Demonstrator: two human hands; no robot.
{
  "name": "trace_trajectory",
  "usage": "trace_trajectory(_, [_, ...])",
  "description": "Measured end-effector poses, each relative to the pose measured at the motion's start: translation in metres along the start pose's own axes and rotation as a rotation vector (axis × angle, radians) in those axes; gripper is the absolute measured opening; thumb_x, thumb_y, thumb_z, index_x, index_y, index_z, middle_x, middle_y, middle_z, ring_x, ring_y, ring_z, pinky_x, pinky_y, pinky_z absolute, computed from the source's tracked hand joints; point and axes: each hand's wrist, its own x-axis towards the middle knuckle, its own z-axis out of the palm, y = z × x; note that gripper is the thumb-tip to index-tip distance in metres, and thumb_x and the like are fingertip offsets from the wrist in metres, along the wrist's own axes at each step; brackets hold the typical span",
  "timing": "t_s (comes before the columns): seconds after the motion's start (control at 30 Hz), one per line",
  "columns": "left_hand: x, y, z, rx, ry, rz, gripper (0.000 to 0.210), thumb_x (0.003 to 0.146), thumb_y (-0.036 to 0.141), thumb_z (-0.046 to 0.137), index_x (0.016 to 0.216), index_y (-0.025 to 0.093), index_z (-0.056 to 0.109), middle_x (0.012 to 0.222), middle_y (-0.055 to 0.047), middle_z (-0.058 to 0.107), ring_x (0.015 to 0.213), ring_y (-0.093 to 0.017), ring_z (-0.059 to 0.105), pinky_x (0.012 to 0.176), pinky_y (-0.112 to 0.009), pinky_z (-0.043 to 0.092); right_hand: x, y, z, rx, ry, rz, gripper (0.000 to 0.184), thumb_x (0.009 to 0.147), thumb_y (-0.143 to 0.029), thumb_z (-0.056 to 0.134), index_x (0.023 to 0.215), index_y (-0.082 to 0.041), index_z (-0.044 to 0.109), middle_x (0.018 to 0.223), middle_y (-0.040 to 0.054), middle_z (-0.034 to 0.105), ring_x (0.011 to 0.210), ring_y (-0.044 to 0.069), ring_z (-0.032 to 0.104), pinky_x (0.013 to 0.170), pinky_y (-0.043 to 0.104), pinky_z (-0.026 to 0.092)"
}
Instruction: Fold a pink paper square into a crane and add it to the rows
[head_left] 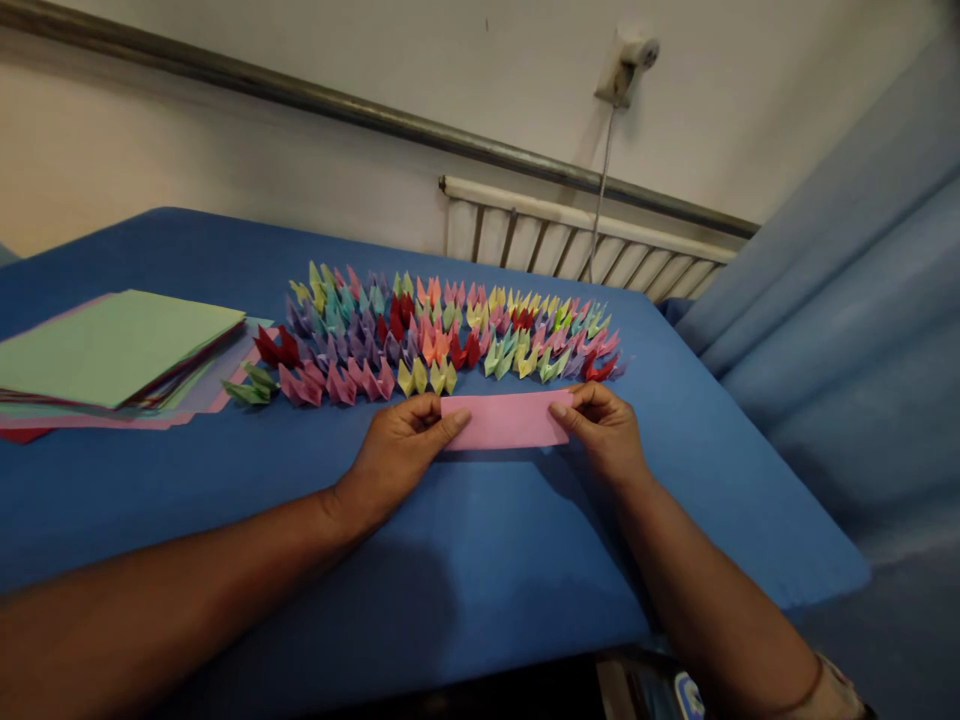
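Observation:
A pink strip of folded paper (510, 420) is stretched between my two hands, a little above the blue table. My left hand (405, 440) pinches its left end, thumb in front and fingers behind. At the other end, my right hand (604, 430) grips the paper in the same way. Just beyond the strip stand rows of small folded paper cranes (375, 380) in pink, yellow, green, purple, red and blue.
On the left lies a stack of coloured paper sheets (124, 340), pale green on top. The blue table (525, 560) reaches back toward a white radiator (540, 230) and a wall pipe (360, 115). Blue curtains (847, 260) hang at the right.

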Motion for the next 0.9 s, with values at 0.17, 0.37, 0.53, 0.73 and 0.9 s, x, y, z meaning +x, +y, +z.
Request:
trace_trajectory(0.17, [0.001,-0.0001,-0.0001,0.038,0.045,0.007,0.028,0.071,0.041,0.073,0.063,0.017,0.059,0.06,0.003,0.054,0.058,-0.012,0.047,0.052,-0.022,0.036,0.0006,-0.0007,-0.0006,-0.014,-0.029,0.006,0.026,0.074,-0.041,0.076,0.068,-0.022,0.06,0.071,-0.0013,0.061,0.066,0.013,0.053,0.064,0.027,0.046])
trace_trajectory(0.37, [0.0023,-0.001,-0.0004,0.042,0.066,-0.002,0.03,0.069,0.042,0.074,0.063,0.018,0.058,0.059,0.003,0.053,0.057,-0.011,0.046,0.051,-0.021,0.035,0.001,-0.0029,0.0019,-0.037,0.016,-0.018,0.032,0.07,-0.042,0.079,0.064,-0.021,0.057,0.066,-0.0022,0.059,0.062,0.011,0.051,0.06,0.025,0.045])
trace_trajectory(0.53, [0.0019,-0.0008,0.0001,0.027,0.067,-0.009,0.029,0.069,0.039,0.074,0.062,0.018,0.055,0.057,0.005,0.05,0.056,-0.01,0.044,0.051,-0.021,0.032,0.0012,-0.0016,0.0012,0.013,0.035,-0.024,0.03,0.069,-0.038,0.081,0.064,-0.02,0.058,0.066,-0.0029,0.06,0.061,0.01,0.051,0.059,0.024,0.044])
trace_trajectory(0.73, [0.0021,-0.0003,0.0009,0.001,0.064,-0.002,0.029,0.068,0.038,0.074,0.061,0.018,0.055,0.057,0.005,0.048,0.055,-0.01,0.041,0.05,-0.021,0.029,0.0015,-0.0021,0.0011,0.052,0.033,-0.018,0.029,0.067,-0.034,0.082,0.064,-0.02,0.058,0.065,-0.0035,0.061,0.059,0.01,0.052,0.059,0.024,0.043])
trace_trajectory(0.9, [0.0021,0.0007,0.0012,0.004,0.07,-0.005,0.03,0.068,0.038,0.074,0.061,0.018,0.053,0.057,0.005,0.048,0.056,-0.009,0.041,0.051,-0.021,0.029,0.0021,-0.0032,0.0023,0.037,0.047,-0.005,0.033,0.066,-0.038,0.083,0.065,-0.02,0.055,0.061,-0.0045,0.057,0.056,0.01,0.049,0.056,0.024,0.041])
